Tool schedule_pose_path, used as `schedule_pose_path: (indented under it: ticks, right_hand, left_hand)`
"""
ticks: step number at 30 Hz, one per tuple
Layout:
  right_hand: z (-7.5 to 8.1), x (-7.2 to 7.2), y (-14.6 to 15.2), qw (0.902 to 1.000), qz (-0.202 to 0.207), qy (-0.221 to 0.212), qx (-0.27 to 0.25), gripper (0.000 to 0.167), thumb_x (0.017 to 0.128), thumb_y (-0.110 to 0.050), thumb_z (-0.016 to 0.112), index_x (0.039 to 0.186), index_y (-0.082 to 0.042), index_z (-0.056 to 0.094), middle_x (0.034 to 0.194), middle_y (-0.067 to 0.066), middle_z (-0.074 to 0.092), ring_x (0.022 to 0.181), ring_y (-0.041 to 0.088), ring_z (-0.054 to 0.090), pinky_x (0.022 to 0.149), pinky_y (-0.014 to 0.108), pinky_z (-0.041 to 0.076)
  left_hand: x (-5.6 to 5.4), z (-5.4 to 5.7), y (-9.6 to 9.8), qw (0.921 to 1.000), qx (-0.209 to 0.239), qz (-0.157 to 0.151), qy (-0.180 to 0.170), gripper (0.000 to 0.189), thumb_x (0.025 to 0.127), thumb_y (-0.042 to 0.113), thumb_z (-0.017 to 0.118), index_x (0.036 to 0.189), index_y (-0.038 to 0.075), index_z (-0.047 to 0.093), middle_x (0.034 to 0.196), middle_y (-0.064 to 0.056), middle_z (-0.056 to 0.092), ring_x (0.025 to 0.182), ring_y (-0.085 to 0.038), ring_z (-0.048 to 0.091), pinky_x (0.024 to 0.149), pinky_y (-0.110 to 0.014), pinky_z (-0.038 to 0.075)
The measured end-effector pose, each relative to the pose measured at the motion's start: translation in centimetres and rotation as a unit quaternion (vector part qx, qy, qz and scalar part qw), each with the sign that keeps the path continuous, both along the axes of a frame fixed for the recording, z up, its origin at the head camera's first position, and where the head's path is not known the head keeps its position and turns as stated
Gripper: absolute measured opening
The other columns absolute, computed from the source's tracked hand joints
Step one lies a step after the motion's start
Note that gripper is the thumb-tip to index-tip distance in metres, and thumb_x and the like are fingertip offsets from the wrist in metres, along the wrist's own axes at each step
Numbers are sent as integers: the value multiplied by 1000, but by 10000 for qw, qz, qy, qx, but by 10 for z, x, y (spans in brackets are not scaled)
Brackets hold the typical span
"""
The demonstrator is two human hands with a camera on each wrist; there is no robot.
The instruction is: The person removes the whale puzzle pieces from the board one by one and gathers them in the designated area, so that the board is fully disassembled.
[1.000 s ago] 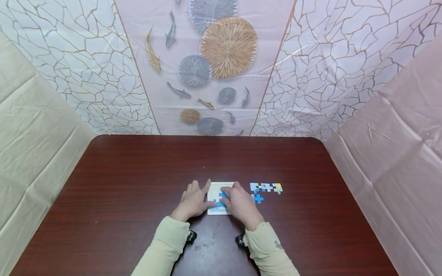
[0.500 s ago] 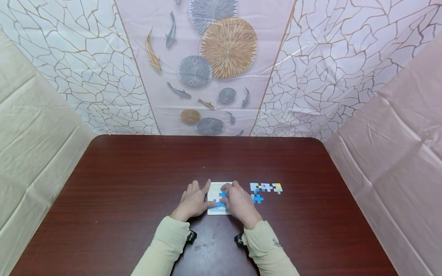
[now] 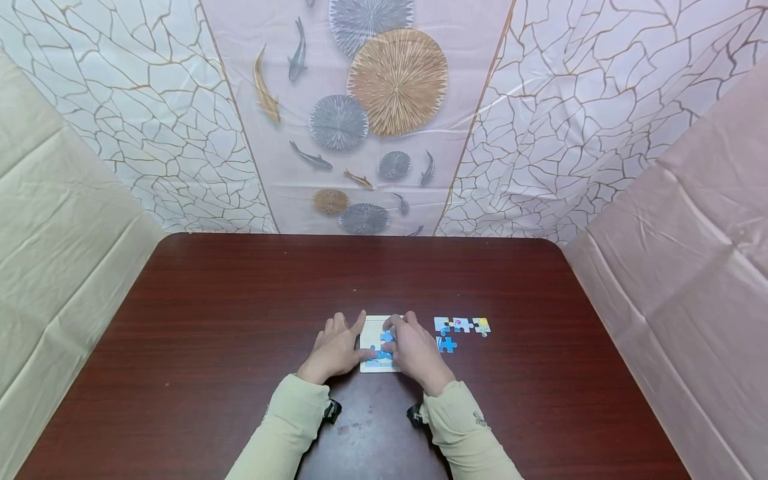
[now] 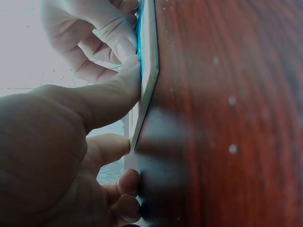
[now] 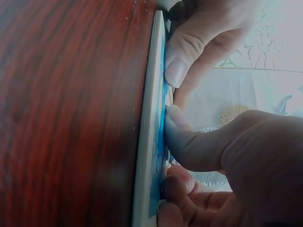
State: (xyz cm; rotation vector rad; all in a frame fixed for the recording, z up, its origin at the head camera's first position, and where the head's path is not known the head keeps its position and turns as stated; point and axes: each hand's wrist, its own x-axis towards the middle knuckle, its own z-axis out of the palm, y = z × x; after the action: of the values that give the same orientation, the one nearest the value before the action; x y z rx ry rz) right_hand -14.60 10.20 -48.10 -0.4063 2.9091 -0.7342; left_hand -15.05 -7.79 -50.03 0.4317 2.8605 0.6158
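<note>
Lying near board (image 3: 373, 325): loose puzzle pieces (image 3: 462, 326)

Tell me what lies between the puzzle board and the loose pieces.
In the head view, the right hand over the puzzle board's right side, then a thin strip of table before the loose pieces.

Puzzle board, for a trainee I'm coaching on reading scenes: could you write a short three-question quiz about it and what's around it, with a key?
1. True or false: in the head view, the loose puzzle pieces lie to the right of the puzzle board.
2. Multiple choice: which part of the left hand lies over the board's face in the head view?
A) palm
B) thumb
C) wrist
3. Fill in: the pieces showing on the board are mainly ____ in color.

Key: 1. True; 2. B; 3. blue.
</note>
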Motion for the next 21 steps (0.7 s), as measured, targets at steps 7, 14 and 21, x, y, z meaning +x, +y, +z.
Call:
schedule_pose_path:
  ticks: [7,14,21]
  right_hand:
    - [0,0,1,10000,-16,-50,-3,26,89,-3,66,112,-13,60,100,7,49,63,13,51,56,28,43]
    - [0,-1,1,9999,-12,-93,-59,25,90,-9,69,112,-14,59,100,7,50,66,14,53,58,29,45]
    - [1,-1,2,9996,45,-181,-200,25,91,-17,70,113,-15,57,99,5,51,68,13,53,60,30,45]
  left_hand:
    - [0,1,1,9999,82,20,-55,84,86,52,68,152,14,34,95,-9,37,81,-24,33,65,-33,29]
    - [0,1,1,9999,114,42,-121,84,86,52,68,153,14,34,96,-10,37,82,-24,33,66,-34,29]
    - [0,2,0,9998,125,36,-139,84,86,52,68,153,14,33,95,-9,36,81,-24,32,65,-33,28]
